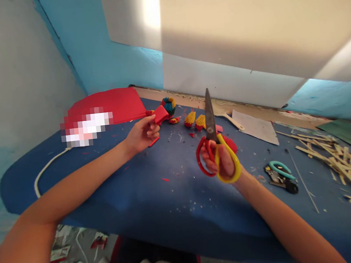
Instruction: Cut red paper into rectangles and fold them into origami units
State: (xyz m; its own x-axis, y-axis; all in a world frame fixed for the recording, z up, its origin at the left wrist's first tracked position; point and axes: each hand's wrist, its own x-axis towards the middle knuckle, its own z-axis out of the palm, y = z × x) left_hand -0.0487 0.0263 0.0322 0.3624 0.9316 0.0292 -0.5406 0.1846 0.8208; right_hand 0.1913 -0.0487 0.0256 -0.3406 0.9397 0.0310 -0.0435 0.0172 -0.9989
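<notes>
Pinched in my left hand (143, 135) is a small piece of red paper (161, 114), raised over the blue table. My right hand (220, 160) grips a pair of scissors (210, 119) with one red and one yellow handle loop; the dark blades are together and point up and away from me. Beyond my left hand stands a ring-shaped folded-paper piece (169, 105) in teal, yellow and red. Two yellow and red folded-paper cones (189, 119) lie between my hands. A red heap (229, 143) is partly hidden behind the scissors.
A stack of red paper sheets (119, 106) lies at the back left, a white cable (38, 173) near it. On the right are teal-handled pliers (281, 170), thin wooden sticks (338, 158) and a white sheet (253, 126). Red scraps (165, 179) dot the blue table (144, 193).
</notes>
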